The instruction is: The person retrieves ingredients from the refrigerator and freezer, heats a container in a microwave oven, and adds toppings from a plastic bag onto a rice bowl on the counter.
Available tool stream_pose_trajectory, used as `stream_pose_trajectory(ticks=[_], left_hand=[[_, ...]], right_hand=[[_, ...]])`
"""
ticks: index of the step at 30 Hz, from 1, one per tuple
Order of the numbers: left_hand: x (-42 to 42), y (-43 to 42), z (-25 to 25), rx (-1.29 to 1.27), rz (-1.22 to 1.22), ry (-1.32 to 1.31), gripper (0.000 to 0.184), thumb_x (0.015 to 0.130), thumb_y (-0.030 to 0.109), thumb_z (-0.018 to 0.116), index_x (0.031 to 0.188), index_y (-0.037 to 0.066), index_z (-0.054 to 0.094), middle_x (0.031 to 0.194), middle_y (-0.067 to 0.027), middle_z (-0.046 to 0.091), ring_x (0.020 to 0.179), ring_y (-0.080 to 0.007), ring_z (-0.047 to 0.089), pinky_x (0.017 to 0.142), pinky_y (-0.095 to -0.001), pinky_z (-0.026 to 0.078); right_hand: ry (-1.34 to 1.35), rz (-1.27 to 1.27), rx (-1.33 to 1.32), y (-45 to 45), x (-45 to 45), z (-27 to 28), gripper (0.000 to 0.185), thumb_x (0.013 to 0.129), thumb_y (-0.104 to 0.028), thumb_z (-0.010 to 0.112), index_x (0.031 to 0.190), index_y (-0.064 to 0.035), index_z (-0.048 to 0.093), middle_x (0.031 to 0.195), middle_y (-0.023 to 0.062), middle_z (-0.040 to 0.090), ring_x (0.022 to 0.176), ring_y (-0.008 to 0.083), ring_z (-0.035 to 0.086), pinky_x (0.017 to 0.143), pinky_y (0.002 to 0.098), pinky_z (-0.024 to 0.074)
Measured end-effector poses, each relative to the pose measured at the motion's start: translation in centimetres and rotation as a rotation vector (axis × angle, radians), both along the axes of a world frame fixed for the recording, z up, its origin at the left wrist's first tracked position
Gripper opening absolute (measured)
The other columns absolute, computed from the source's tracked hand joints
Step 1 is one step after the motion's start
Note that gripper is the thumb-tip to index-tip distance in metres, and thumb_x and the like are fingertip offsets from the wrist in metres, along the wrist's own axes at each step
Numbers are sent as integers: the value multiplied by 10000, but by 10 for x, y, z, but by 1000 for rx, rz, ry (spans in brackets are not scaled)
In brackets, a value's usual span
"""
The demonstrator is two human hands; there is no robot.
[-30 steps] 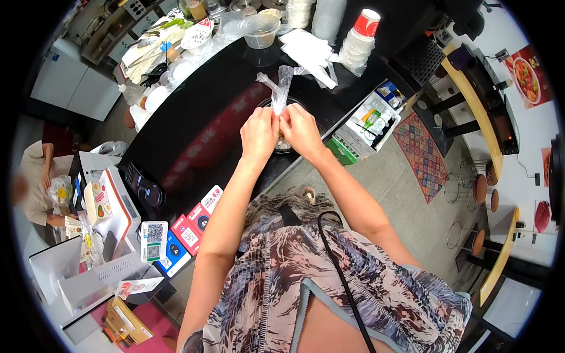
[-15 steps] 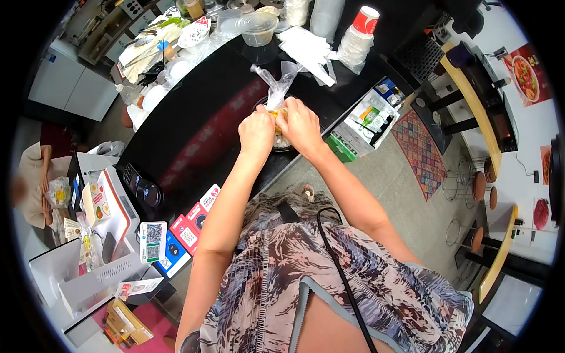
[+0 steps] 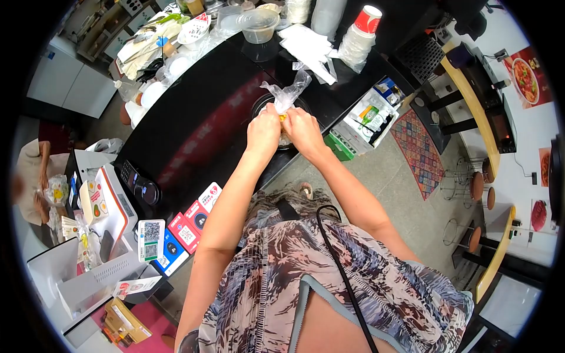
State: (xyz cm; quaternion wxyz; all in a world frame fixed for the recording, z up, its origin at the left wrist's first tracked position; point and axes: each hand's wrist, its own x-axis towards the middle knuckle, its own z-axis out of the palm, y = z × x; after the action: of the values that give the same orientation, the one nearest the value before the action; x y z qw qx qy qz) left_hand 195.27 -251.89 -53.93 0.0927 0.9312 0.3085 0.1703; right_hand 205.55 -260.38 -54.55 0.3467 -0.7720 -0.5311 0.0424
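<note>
Both my hands are together at the near edge of the black counter (image 3: 206, 112), gripping a clear plastic bag (image 3: 286, 94). My left hand (image 3: 263, 130) is closed on the bag's left side, and my right hand (image 3: 303, 130) is closed on its right side. Between my fingers a bit of yellow shows through, and the bag's loose top sticks up beyond them. Under the bag is a round black dish or bowl (image 3: 257, 106), mostly covered by my hands. What the bag holds is largely hidden.
Ahead are a clear plastic tub (image 3: 259, 26), white napkins or bags (image 3: 306, 50) and stacked paper cups (image 3: 356, 44). A white box (image 3: 371, 120) stands at the right. To the left are a card terminal (image 3: 141, 183), QR code signs (image 3: 187, 230) and a person (image 3: 41, 182) holding a bag.
The bag's loose top has swung from leaning left to leaning right. My hands have shifted slightly and now cover more of the yellow contents.
</note>
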Motion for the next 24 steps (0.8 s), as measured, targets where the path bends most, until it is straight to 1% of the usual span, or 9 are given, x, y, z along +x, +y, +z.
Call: stream_pose_trajectory(ticks=[4,7,9,12,13,15,18,22,24], left_hand=[[-5,-2,-1,-11,-26,19,163,869,57,535,992,-49,521,832,-218,672,720,-343,699,603,-407,579],[-11,0,-3,-53,-83,26,220,862,52,537,1045,-67,520,841,-228,669,738,-361,692,620,-432,569],[-14,3,-6,-103,-147,-39,265,858,52,536,1097,-63,527,860,-236,667,773,-384,679,659,-462,554],[-17,4,-6,-170,-158,-110,293,856,57,535,1127,-55,558,888,-243,667,810,-398,665,710,-478,538],[-18,5,-7,-170,-158,-109,293,856,57,535,1127,-55,558,888,-243,667,810,-398,665,710,-478,538],[-19,6,-8,-252,-153,-166,277,859,61,543,1110,-37,606,979,-238,668,888,-399,649,784,-482,526],[-20,4,-6,-278,-150,-205,274,868,82,547,1101,-37,629,1002,-245,665,918,-395,646,811,-477,518],[-20,3,-4,-243,-161,-247,290,865,61,529,1127,-25,619,923,-249,670,840,-404,654,763,-490,522],[-19,2,2,-381,-51,-166,265,890,105,531,1101,-4,646,944,-230,681,878,-403,656,806,-492,519]], right_hand=[[8,-5,-21,-7,0,-6,193,872,-121,550,887,55,625,882,236,651,798,396,653,720,473,536],[9,29,17,-13,3,-9,172,864,-119,560,878,43,619,868,229,646,773,396,646,703,475,528],[47,59,50,-17,5,-6,148,861,-115,565,872,25,615,857,221,639,759,396,637,696,473,523],[53,95,112,-19,8,-6,135,858,-110,567,872,15,614,856,215,634,758,396,632,693,469,520],[54,94,112,-19,9,-8,135,858,-110,567,872,15,614,856,215,634,758,396,632,693,469,520],[66,119,95,-21,12,-11,131,853,-103,570,877,18,617,851,206,631,763,394,629,696,464,520],[105,137,140,-24,13,-8,119,842,-87,577,872,21,617,841,199,625,766,391,626,693,457,516],[145,111,117,-22,13,-15,127,839,-76,583,895,23,640,859,197,634,786,390,631,706,444,518],[250,40,225,-19,11,-13,159,845,-74,585,941,23,667,891,206,646,809,390,640,724,438,519]])
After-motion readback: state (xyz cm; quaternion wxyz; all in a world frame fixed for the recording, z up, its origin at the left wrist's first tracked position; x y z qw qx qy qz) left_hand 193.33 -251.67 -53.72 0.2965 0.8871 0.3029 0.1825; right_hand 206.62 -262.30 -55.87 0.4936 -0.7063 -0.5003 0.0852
